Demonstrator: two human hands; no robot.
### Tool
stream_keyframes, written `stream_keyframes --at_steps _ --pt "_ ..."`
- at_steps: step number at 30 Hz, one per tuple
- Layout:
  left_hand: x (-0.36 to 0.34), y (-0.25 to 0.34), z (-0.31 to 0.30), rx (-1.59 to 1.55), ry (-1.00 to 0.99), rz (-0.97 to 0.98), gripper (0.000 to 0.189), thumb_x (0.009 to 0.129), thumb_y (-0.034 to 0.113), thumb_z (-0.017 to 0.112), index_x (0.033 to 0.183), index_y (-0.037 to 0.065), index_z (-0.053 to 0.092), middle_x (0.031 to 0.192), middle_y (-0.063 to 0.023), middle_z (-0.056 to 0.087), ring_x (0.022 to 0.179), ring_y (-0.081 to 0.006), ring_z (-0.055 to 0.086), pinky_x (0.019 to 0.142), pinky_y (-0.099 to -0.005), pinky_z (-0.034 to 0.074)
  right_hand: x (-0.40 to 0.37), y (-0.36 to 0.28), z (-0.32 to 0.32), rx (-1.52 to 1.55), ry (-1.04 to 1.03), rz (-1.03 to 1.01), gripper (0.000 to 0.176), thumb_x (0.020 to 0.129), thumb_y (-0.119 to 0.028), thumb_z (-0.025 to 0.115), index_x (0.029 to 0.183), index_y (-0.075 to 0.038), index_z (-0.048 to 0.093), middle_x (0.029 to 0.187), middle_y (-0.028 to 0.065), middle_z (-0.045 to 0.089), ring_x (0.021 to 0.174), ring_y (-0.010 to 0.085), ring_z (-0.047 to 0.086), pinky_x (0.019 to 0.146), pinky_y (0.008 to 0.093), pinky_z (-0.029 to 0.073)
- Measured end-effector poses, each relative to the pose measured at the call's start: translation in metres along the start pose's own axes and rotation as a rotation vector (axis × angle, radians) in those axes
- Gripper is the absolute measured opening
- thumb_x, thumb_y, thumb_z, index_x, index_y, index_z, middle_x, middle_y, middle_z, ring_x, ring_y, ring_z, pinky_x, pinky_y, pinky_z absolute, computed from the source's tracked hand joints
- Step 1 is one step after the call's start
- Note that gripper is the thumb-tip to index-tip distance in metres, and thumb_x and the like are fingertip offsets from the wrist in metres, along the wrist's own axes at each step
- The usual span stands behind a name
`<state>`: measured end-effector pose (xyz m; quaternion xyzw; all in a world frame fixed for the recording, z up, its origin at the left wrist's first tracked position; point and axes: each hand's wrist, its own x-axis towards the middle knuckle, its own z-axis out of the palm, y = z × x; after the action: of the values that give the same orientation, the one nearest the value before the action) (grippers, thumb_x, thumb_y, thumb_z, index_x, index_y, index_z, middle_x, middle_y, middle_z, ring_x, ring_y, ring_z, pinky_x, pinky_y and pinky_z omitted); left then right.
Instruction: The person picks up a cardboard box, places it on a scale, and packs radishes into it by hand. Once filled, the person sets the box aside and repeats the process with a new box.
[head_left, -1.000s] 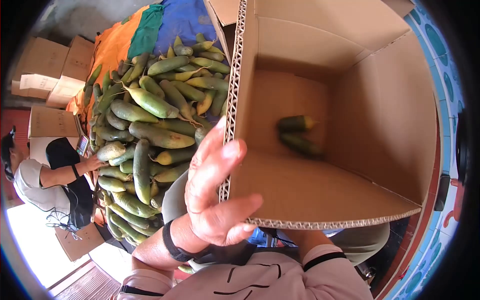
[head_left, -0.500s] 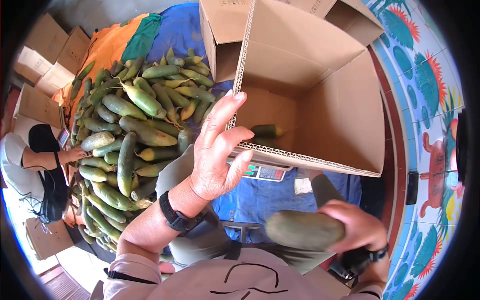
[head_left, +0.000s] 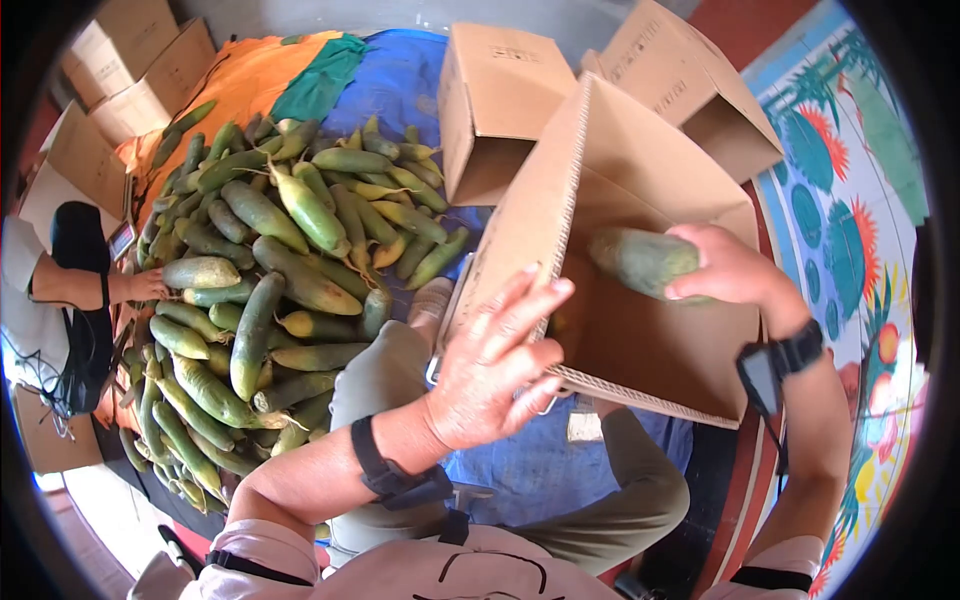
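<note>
A large open cardboard box (head_left: 655,395) stands in front of me, turned at an angle. My left hand (head_left: 500,365) is at its near left corner, fingers hooked over the rim. Inside the mouth of the box, my right hand (head_left: 735,265) grips a thick green radish (head_left: 640,262) by its near end, the other end pointing left. The radish hangs above the brown floor of the box. Whatever else lies inside is mostly hidden behind the near wall and my left fingers. Metal edges of a scale (head_left: 436,370) show beside and below the box.
A big heap of green radishes (head_left: 262,325) covers the sheet on the left. Another person's hand (head_left: 147,285) touches a radish at its edge. More cartons (head_left: 507,80) stand behind my box. A painted tile wall (head_left: 835,215) borders the right side.
My right hand has carried the radish from over my lap up into the box mouth. The box now sits at a different angle, and my left hand stays at its rim. The view has shifted.
</note>
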<state>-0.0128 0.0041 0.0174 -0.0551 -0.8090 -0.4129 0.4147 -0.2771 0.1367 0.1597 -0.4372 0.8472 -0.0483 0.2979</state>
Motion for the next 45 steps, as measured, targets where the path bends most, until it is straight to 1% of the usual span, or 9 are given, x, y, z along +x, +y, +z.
stream_keyframes --at_steps 5,7,16,20,27,32,35,40,45 --pt "0.001 0.003 0.002 -0.024 0.0 -0.028 0.025 0.072 0.014 0.072 0.092 0.008 0.058 0.146 -0.0165 0.039 0.132 -0.0459 0.037 0.102 -0.0508 0.04 0.108 0.017 0.057 -0.272 -0.328 0.059 0.062 0.067 -0.031 0.08 0.117 0.001 0.062 0.112 0.0207 0.066 0.104 0.0317 0.063 0.089 0.0383 0.049" --pt "0.0 0.002 0.002 -0.027 -0.003 -0.022 0.017 0.082 0.018 0.067 0.092 0.007 0.058 0.143 -0.0206 0.043 0.131 -0.0494 0.039 0.102 -0.0518 0.041 0.149 0.066 0.101 -0.286 -0.447 0.025 0.06 0.069 -0.032 0.079 0.117 0.0 0.062 0.115 0.0205 0.065 0.106 0.032 0.062 0.091 0.039 0.049" --pt "0.001 0.002 0.005 -0.045 0.011 -0.03 0.016 0.083 0.017 0.066 0.091 0.007 0.057 0.143 -0.0188 0.042 0.13 -0.0491 0.039 0.101 -0.051 0.041 0.139 0.073 0.116 -0.262 -0.508 0.101 0.037 0.084 -0.018 0.065 0.116 -0.001 0.062 0.112 0.0161 0.066 0.1 0.0263 0.063 0.086 0.0369 0.05" --pt "0.0 0.002 0.007 -0.039 0.045 -0.034 0.017 0.083 0.018 0.066 0.092 0.007 0.057 0.143 -0.0192 0.042 0.129 -0.0489 0.04 0.1 -0.0512 0.041 0.076 0.002 0.059 -0.294 -0.313 -0.023 0.027 0.086 -0.017 0.064 0.108 -0.002 0.067 0.097 0.0172 0.069 0.089 0.0289 0.067 0.076 0.0378 0.053" --pt "-0.001 0.002 0.007 0.0 0.073 -0.014 0.022 0.086 0.023 0.066 0.096 0.007 0.054 0.14 -0.0194 0.043 0.128 -0.0478 0.041 0.1 -0.0517 0.041 -0.066 -0.08 0.049 0.011 0.144 -0.246 0.033 0.085 -0.009 0.063 0.116 0.001 0.056 0.096 0.0165 0.061 0.085 0.0252 0.063 0.076 0.0333 0.051" --pt "0.001 0.002 -0.004 0.059 0.027 0.025 0.03 0.084 0.023 0.067 0.105 0.006 0.056 0.141 -0.0202 0.042 0.128 -0.0457 0.041 0.103 -0.0502 0.04 -0.116 -0.078 0.096 -0.131 0.427 -0.261 0.048 0.078 -0.006 0.067 0.124 -0.002 0.055 0.118 0.02 0.058 0.104 0.0379 0.059 0.09 0.0415 0.048" --pt "0.001 0.01 -0.036 0.084 0.062 -0.076 0.045 0.082 0.021 0.067 0.123 0.006 0.055 0.144 -0.0218 0.039 0.132 -0.0397 0.041 0.108 -0.0453 0.035 -0.133 -0.068 0.119 -0.123 0.52 -0.199 0.052 0.077 -0.004 0.067 0.126 0.0 0.053 0.122 0.0201 0.056 0.11 0.0376 0.057 0.095 0.0417 0.045" --pt "-0.047 -0.031 -0.115 0.561 0.152 -0.333 0.027 0.079 0.005 0.063 0.105 0.003 0.06 0.124 -0.0165 0.058 0.116 -0.0361 0.054 0.099 -0.0423 0.043 -0.166 -0.037 0.148 -0.135 0.747 -0.184 0.053 0.076 0.002 0.063 0.127 0.003 0.051 0.126 0.021 0.054 0.116 0.0382 0.053 0.101 0.0437 0.041" --pt "-0.206 -0.131 -0.178 1.121 0.088 -0.816 0.048 0.076 0.02 0.073 0.118 0.007 0.055 0.125 -0.0155 0.056 0.115 -0.0366 0.053 0.096 -0.0466 0.043 -0.18 -0.022 0.177 -0.171 0.808 -0.232 0.052 0.071 0.005 0.063 0.121 0.002 0.054 0.129 0.0195 0.053 0.114 0.0387 0.053 0.1 0.0469 0.042"
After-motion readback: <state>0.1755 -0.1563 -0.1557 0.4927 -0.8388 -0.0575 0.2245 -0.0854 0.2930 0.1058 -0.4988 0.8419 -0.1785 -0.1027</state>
